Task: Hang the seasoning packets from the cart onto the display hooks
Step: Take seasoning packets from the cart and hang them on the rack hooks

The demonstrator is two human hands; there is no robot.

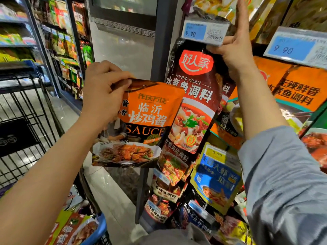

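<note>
My left hand (pixel 104 89) pinches the top edge of an orange sauce packet (pixel 141 124), holding it up in front of the display. My right hand (pixel 233 48) is raised and grips the top of a dark red fish seasoning packet (pixel 192 96) just under a blue 9.90 price tag (pixel 203 31), with the forefinger pointing straight up. The hook itself is hidden behind the tag and my hand. The cart (pixel 26 106) stands at the left, with more packets (pixel 76 227) lying in its blue basket at the bottom left.
Orange packets (pixel 292 89) hang to the right under a second 9.90 tag (pixel 297 46). A blue packet (pixel 217 181) with a yellow 8.90 tag and several other packets hang lower down. Shelves (pixel 58 32) of goods line the aisle at the left.
</note>
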